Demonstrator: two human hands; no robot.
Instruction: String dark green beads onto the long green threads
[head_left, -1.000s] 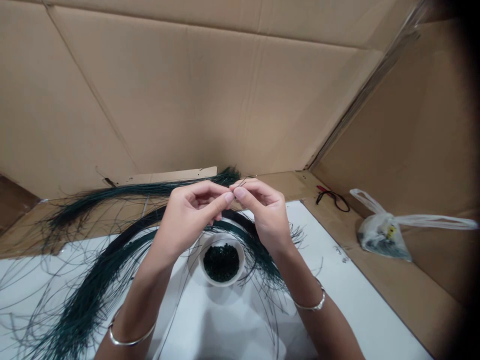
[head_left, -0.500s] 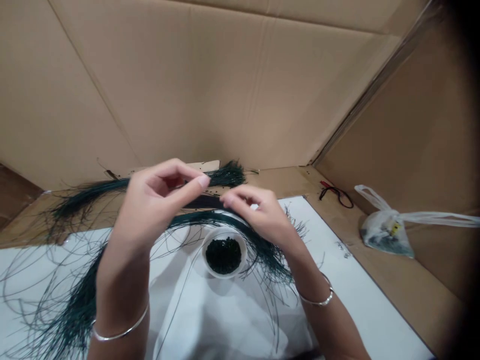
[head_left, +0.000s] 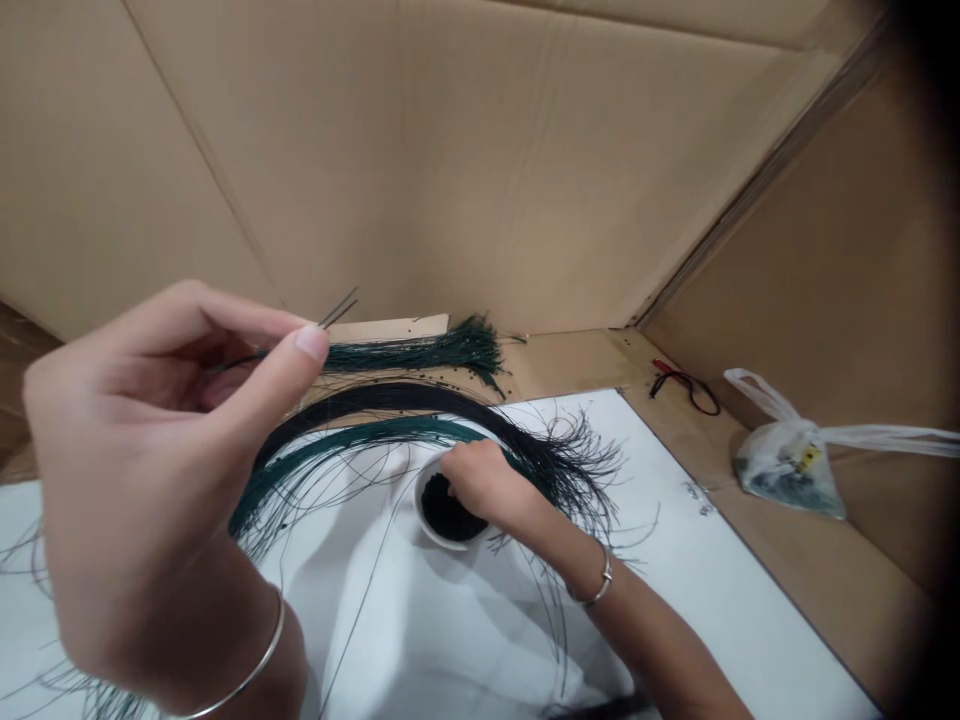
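Note:
My left hand (head_left: 172, 420), raised close to the camera, pinches thin dark wires (head_left: 341, 307) between thumb and forefinger, their tips sticking out past the thumb. My right hand (head_left: 480, 480) reaches into a small white bowl (head_left: 457, 546) of dark green bead-like pieces (head_left: 444, 512). Its fingers are bent down at the bowl's contents; whether they grip a piece is hidden. Behind the bowl arches a bundle of green wires (head_left: 390, 432). Beyond that bundle curves a black one (head_left: 405, 397) with frayed ends to the right.
Another green wire bundle (head_left: 420, 352) lies by the cardboard wall (head_left: 465, 160). On the right are a tied plastic bag (head_left: 791, 470) and a red-and-black cord-like item (head_left: 684, 385). The white board (head_left: 720, 590) has a dark edge; small dark specks lie near the bundles.
My hands have drawn apart. The left has come nearer the camera and leftward with the wires; the right has gone down into the bowl.

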